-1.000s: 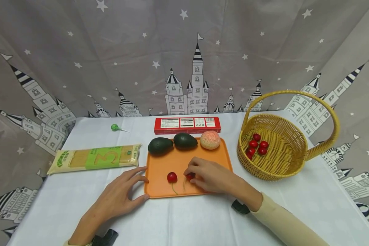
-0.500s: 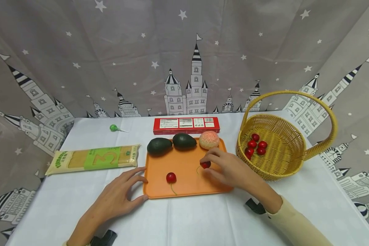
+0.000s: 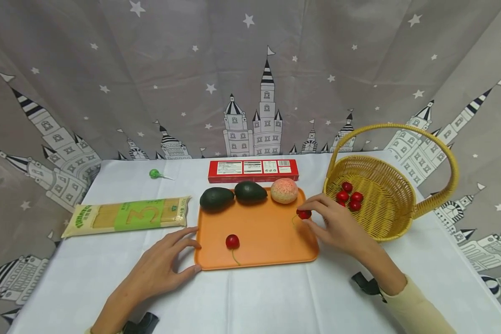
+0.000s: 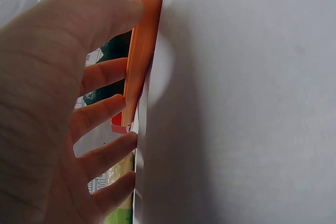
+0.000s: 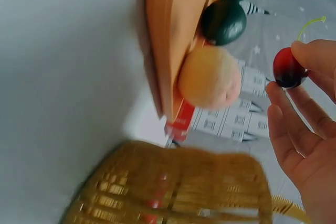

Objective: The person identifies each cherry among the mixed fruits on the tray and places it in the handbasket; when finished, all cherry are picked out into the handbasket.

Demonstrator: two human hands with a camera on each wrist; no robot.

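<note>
My right hand (image 3: pixel 338 227) pinches a red cherry (image 3: pixel 304 214) with a thin stem between thumb and fingertips. It hovers above the right edge of the orange tray (image 3: pixel 260 232), close to the wicker basket (image 3: pixel 386 213). In the right wrist view, the cherry (image 5: pixel 286 69) hangs clear of the tray, its stem sticking up. A second cherry (image 3: pixel 232 241) lies on the tray towards the front. My left hand (image 3: pixel 160 266) rests at the tray's left edge, fingers spread, thumb and fingertips touching or very near the rim; the left wrist view shows the thumb at the rim.
Two avocados (image 3: pixel 216 198) and a pinkish peach (image 3: pixel 284 190) line the tray's back. Several cherries (image 3: pixel 355 196) lie inside the tall-handled basket. Behind the tray is a red box (image 3: pixel 253 178). To the left are a noodle packet (image 3: pixel 127 218) and a small green ball on a stick (image 3: pixel 154 173).
My right hand has lifted the cherry from the front of the tray and carried it right and back, towards the basket. The left hand stays in place.
</note>
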